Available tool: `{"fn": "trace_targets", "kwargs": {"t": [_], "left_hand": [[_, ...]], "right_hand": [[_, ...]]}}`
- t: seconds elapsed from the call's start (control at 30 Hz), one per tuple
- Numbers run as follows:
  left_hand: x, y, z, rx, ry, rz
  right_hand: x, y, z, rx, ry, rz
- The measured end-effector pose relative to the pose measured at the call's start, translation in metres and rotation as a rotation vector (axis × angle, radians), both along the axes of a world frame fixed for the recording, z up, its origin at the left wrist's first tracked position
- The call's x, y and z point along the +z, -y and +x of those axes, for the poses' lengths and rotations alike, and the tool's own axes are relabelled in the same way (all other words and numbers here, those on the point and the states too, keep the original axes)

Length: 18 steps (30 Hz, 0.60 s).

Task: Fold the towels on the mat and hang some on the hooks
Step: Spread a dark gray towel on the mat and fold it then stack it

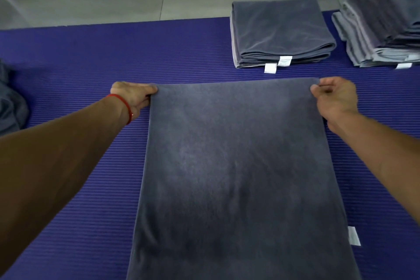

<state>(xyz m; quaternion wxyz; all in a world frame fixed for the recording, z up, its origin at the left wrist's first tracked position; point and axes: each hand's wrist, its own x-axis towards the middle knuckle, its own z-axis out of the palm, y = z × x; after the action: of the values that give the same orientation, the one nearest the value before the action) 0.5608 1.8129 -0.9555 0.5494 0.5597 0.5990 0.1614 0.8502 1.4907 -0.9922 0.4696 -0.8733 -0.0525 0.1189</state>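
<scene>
Grey towel (241, 166) lies flat on your purple mat (79, 188), your left hand (133, 95) and right hand (334, 95) each pinching a far corner, with bare mat between that edge and the folded stack (279, 32) beyond.

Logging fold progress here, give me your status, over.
Left hand and right hand each pinch a far corner of the grey towel, laid flat on the purple mat. Two folded stacks beyond, not in the way.
</scene>
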Motion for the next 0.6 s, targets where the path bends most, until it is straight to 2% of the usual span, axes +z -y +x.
{"fn": "trace_targets", "kwargs": {"t": [0.13,0.2,0.27,0.3,0.37,0.4,0.47,0.6], "left_hand": [[-0.002,0.002,-0.003,-0.112,-0.350,0.329],[-0.001,0.007,-0.005,-0.215,-0.478,0.505],[0.000,0.022,-0.009,-0.417,-0.547,0.791],[-0.001,0.034,-0.014,-0.537,-0.570,0.943],[-0.012,0.072,-0.028,-0.797,-0.602,1.161],[-0.020,0.097,-0.039,-0.937,-0.603,1.220],[-0.039,0.143,-0.069,-1.173,-0.607,1.246],[-0.051,0.164,-0.115,-1.248,-0.635,1.113]], "right_hand": [[-0.008,-0.006,-0.007,-0.049,0.137,-0.025],[-0.012,-0.007,-0.020,0.078,0.351,-0.181],[-0.009,-0.007,-0.045,0.341,0.617,-0.420],[-0.006,-0.006,-0.061,0.553,0.722,-0.485],[-0.007,0.005,-0.098,0.992,0.843,-0.481],[-0.011,0.016,-0.116,1.150,0.853,-0.489],[-0.021,0.038,-0.142,1.291,0.847,-0.577],[-0.014,0.082,-0.146,1.290,0.831,-0.710]]}}
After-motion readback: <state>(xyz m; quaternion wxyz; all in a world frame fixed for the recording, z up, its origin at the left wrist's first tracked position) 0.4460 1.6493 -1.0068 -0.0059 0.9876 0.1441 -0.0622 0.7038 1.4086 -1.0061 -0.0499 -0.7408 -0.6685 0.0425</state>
